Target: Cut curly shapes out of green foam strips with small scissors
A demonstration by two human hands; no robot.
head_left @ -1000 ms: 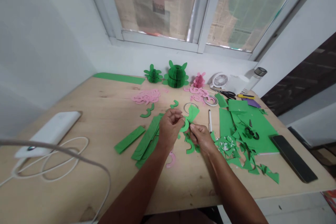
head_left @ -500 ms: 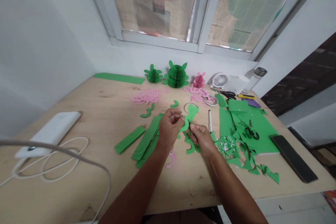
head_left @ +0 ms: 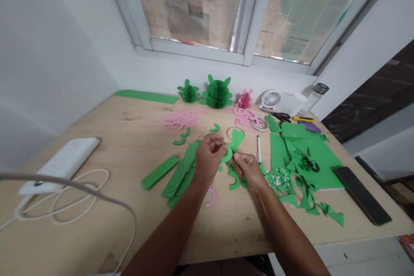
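Between my hands is a curved green paper cutout (head_left: 238, 138) with a wide upper end, held just above the wooden table (head_left: 129, 138). My left hand (head_left: 210, 155) is closed, pinching its lower left part between thumb and fingers. My right hand (head_left: 247, 168) is also closed, its fingertips pressed at the lower right edge of the same cutout. Whether a small tool sits in those right fingers, I cannot tell. Below the hands lie a curved green piece (head_left: 234, 181) and a curved pink piece (head_left: 211, 197). Green paper strips (head_left: 181, 172) lie left of my left forearm.
Green scraps (head_left: 300, 194), small black scissors (head_left: 309, 164), a white pen (head_left: 258, 148) and a black phone-like slab (head_left: 362, 196) lie to the right. Green honeycomb paper figures (head_left: 217, 94), pink cutouts (head_left: 181, 119) and a small fan (head_left: 271, 99) are at the back. A white cable (head_left: 106, 200) crosses the left.
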